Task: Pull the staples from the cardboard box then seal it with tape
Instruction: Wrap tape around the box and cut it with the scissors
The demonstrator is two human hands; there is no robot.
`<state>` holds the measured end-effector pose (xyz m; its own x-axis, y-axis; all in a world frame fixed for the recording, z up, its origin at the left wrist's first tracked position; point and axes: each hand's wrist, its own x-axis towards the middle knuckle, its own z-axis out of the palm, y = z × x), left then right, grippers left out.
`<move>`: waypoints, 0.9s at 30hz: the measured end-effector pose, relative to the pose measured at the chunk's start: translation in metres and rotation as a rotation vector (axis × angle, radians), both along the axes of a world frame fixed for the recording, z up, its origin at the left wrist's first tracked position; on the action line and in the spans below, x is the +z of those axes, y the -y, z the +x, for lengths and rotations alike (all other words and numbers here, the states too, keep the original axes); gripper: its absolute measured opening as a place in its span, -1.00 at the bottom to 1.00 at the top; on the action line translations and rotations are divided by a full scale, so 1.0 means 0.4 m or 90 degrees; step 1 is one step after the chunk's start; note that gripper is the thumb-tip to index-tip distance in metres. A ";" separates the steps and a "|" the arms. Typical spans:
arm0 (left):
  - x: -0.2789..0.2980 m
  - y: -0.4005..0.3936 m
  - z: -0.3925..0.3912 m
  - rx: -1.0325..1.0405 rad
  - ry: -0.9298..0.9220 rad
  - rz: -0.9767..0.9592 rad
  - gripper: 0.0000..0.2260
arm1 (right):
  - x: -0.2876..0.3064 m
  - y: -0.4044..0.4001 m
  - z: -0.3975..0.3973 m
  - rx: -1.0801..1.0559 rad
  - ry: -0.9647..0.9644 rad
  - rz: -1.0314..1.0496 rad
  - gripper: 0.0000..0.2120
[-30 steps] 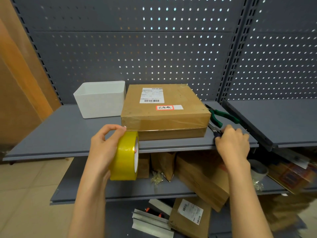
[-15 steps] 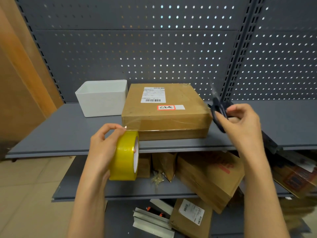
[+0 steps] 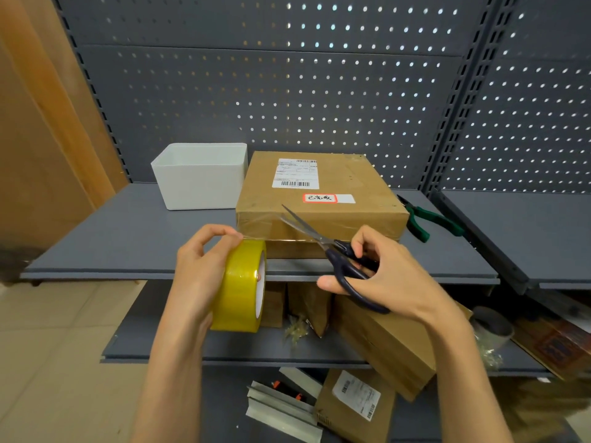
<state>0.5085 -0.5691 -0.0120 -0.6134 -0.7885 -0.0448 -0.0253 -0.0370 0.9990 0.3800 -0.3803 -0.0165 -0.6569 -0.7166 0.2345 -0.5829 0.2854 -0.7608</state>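
- Head view is showing the box (image 3: 319, 203) sitting flat on the upper shelf (image 3: 128, 238) at frame centre, just right of a white bin (image 3: 200, 177), with green pliers (image 3: 428, 219) lying at its right.
- Left hand (image 3: 198, 270) is gripping the tape roll (image 3: 241, 286) just below the box's near left corner, thumb and fingers curled round it; a clear strip is running from roll to box edge.
- Right hand (image 3: 380, 273) is holding the scissors (image 3: 323, 244), fingers through the loops, blades parted and pointing up-left toward that strip.
- Tape is likely thin, sticky and limp once cut, so keeping it taut matters; the roll is rigid and easy to grip by its rim.
- Box seems light and stiff, though the flaps may flex under pressing.
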 end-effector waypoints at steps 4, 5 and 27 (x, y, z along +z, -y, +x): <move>-0.002 0.000 0.001 -0.004 -0.002 0.005 -0.80 | 0.001 -0.016 -0.008 0.009 0.000 0.064 -0.41; -0.002 0.000 0.002 -0.005 -0.001 0.006 -0.80 | 0.000 -0.015 -0.010 0.016 0.004 0.080 -0.42; -0.011 0.002 0.003 -0.010 -0.008 -0.031 -0.86 | 0.032 0.102 -0.032 0.101 0.010 0.109 -0.48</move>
<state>0.5098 -0.5697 -0.0162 -0.6257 -0.7801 0.0015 -0.0127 0.0121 0.9998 0.3672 -0.4212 -0.0038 -0.5349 -0.8400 0.0910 -0.6197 0.3168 -0.7181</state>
